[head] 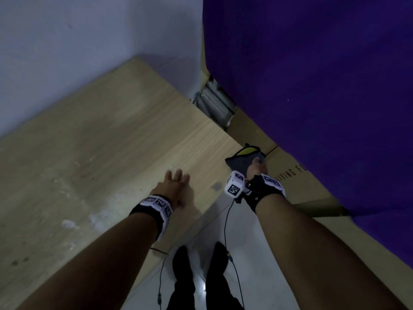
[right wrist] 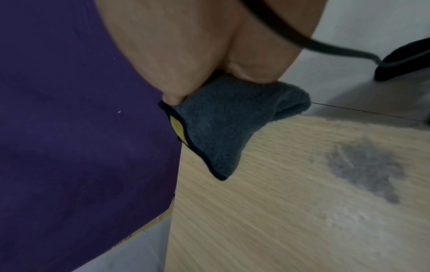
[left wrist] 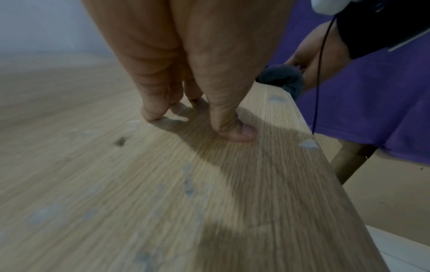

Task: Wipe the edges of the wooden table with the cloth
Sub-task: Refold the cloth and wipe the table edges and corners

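The wooden table (head: 107, 139) has a pale grain top with white smears. At its near right corner my right hand (head: 257, 167) grips a grey cloth (head: 242, 161) with a yellow underside and dark trim, held against the table edge. The right wrist view shows the cloth (right wrist: 223, 128) draped over the edge under my fingers (right wrist: 174, 98). My left hand (head: 176, 182) rests flat on the tabletop left of the cloth, fingers straight. In the left wrist view its fingertips (left wrist: 239, 135) press the wood (left wrist: 139, 184), and the cloth (left wrist: 281, 77) shows at the far edge.
A purple cloth (head: 312, 86) covers cardboard boxes (head: 297, 184) tight against the table's right side. A pale wall (head: 78, 52) runs behind the table. My legs (head: 201, 278) stand on white floor tiles, with thin cables hanging from the wrists.
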